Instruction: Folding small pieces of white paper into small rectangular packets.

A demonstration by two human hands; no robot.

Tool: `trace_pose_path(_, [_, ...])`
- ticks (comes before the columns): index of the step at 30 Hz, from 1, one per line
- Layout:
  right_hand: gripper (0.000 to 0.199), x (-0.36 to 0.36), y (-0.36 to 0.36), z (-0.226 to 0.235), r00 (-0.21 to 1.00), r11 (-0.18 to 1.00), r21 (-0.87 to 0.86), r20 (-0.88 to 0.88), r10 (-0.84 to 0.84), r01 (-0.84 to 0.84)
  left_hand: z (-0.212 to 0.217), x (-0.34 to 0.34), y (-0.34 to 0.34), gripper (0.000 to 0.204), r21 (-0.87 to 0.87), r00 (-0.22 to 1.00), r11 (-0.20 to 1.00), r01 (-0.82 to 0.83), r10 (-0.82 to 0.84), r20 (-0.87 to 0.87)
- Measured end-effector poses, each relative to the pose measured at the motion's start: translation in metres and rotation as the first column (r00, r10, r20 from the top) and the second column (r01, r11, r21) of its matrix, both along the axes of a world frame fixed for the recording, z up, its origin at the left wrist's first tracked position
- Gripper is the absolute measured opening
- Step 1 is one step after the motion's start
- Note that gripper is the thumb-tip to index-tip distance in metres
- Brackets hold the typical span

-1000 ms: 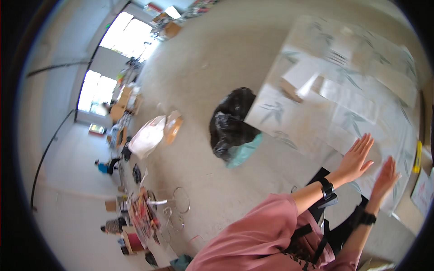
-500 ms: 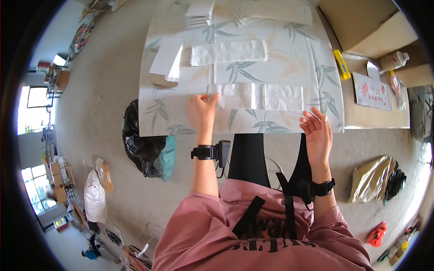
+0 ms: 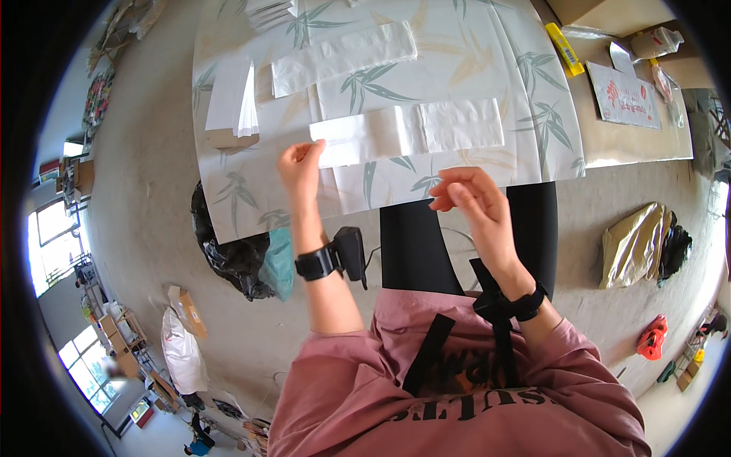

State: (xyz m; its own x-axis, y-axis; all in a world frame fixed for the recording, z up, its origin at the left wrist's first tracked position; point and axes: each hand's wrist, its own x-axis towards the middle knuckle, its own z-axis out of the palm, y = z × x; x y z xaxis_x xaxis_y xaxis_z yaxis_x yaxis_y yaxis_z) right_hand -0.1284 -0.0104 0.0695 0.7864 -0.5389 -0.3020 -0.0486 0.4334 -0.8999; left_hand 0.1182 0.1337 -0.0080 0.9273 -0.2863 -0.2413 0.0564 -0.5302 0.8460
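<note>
A long, thin white strip (image 3: pixel 365 137) lies across the near part of the table, smooth toward its left end and wrinkled toward its right. My left hand (image 3: pixel 302 167) pinches the strip's near left corner between thumb and fingers. Just off the table's front edge hovers my right hand (image 3: pixel 480 217), fingers loosely curved and apart, nothing in it, not touching the strip. Farther back is a second wrinkled white strip (image 3: pixel 346 57). Left of both strips sits a stack of narrow white cards (image 3: pixel 228 95), with brownish card at its near end.
A leaf-patterned cloth (image 3: pixel 464 76) covers the table. More folded white pieces (image 3: pixel 272 13) lie at its far left. To the right are a yellow box (image 3: pixel 564 49), a printed flattened carton (image 3: pixel 623 95) and a clear bottle (image 3: pixel 658 43). A black bag (image 3: pixel 232 255) rests on the floor at left.
My right hand has moved left, from near the strip's right end to off the table's front edge below it. My left hand stays at the strip's left end. The view has turned slightly.
</note>
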Motion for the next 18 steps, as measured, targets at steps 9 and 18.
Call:
trace_pose_path(9, [0.056, 0.081, 0.036, -0.005, 0.984, 0.669, -0.737, -0.029, -0.177, 0.099, 0.102, -0.071, -0.044, 0.016, -0.211, 0.988, 0.968, 0.135, -0.115, 0.106])
trace_pose_path(18, [0.024, 0.071, -0.032, -0.016, 0.824, 0.822, 0.079, 0.005, -0.566, 0.564, 0.075, -0.084, -0.068, 0.076, 0.173, 0.603, 0.832, 0.527, -0.509, 0.614])
